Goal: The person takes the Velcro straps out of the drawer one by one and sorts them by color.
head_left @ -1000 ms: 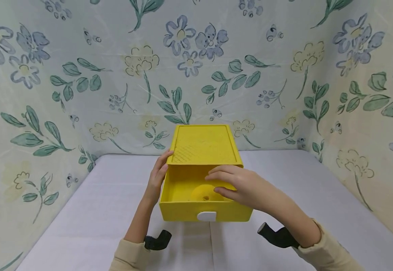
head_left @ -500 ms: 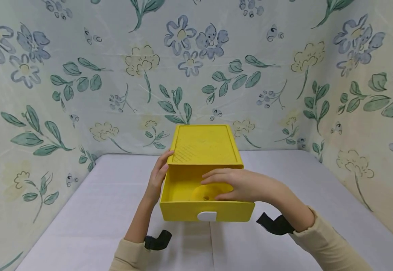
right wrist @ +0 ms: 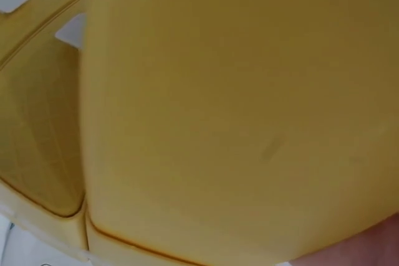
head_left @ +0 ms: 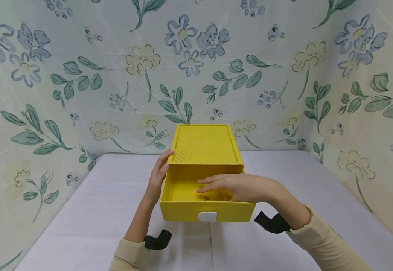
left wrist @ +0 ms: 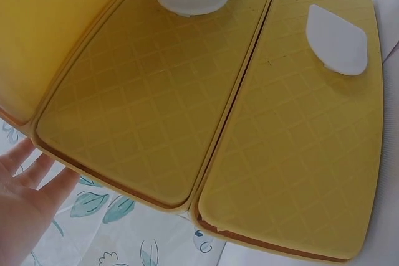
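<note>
Sleeves, two, beige: left sleeve (head_left: 128, 256) and right sleeve (head_left: 325, 241), both cuffed back to the forearm. Wrist mounts, black, angled: left wrist mount (head_left: 158, 240) and right wrist mount (head_left: 272, 223), both above the near part of the desk (head_left: 91, 222).

Open drawer (head_left: 179, 211), yellow, pulled out toward the viewer, with a white rounded pull (head_left: 207, 216) at the middle of its front. Right hand (head_left: 247, 188), reaching in over the drawer's right wall; fingers extended and spread wide, thumb side low behind the front wall. Rounded yellow object (head_left: 215, 195), dimpled, on the drawer floor close behind the front wall, partly hidden under the right hand; firm grip or mere touch, cannot tell.

Left hand (head_left: 157, 176), raised along the cabinet's left side, fingers fairly straight, fingertips at the top's left edge; holding nothing, only steadied against the wall.

Below the open drawer, in the left wrist view: upper closed drawer (left wrist: 149, 91) and lower closed drawer (left wrist: 293, 123), lattice-textured, each with a white pull.

Yellow drawer cabinet (head_left: 204, 145), upright, about midway between the desk's left and right edges; top panel rimmed, partly cross-hatched.

Desk, white-covered, with a lengthwise seam below the drawer. Beyond its far edge and along both sides: floral fabric backdrop (head_left: 230, 107), pale, with blue blossoms, yellow blooms and green leaves.
</note>
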A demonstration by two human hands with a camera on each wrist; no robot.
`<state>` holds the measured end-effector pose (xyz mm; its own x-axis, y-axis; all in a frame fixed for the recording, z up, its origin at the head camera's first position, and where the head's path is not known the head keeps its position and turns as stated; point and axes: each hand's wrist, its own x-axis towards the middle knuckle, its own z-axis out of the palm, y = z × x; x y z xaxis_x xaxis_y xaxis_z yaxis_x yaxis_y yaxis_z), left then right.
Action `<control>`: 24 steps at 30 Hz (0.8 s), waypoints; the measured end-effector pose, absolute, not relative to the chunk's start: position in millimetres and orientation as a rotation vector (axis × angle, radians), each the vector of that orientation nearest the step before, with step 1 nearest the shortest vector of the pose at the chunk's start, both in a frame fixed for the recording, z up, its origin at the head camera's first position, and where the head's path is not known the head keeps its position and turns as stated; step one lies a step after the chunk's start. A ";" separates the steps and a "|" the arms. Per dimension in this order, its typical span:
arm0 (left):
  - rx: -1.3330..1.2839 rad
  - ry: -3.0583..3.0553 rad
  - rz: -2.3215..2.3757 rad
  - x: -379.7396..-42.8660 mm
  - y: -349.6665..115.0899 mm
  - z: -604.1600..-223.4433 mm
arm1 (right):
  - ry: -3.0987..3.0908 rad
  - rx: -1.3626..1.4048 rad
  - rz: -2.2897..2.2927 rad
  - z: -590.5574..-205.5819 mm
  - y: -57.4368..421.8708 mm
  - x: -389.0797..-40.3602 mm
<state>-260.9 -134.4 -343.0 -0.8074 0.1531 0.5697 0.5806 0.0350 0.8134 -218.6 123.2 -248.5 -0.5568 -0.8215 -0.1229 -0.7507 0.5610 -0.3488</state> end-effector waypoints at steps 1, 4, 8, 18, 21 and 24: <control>-0.741 -1.995 -1.827 -260.3 -134.3 -342.5 | 2.521 -1.312 -0.368 -248.7 122.7 -219.1; -0.730 -2.000 -1.817 -259.1 -133.9 -340.9 | 2.504 -1.323 -0.369 -248.6 121.6 -220.2; -0.727 -2.006 -1.819 -258.1 -133.3 -339.7 | 2.485 -1.310 -0.381 -248.9 120.0 -221.0; -0.723 -2.011 -1.828 -258.6 -134.2 -341.7 | 2.430 -1.262 -0.410 -249.0 113.8 -222.2; -0.725 -2.010 -1.831 -259.0 -134.3 -342.1 | 2.432 -1.247 -0.401 -249.5 113.0 -221.9; -0.724 -2.008 -1.829 -259.3 -134.2 -341.7 | 2.434 -1.240 -0.400 -249.7 112.5 -222.0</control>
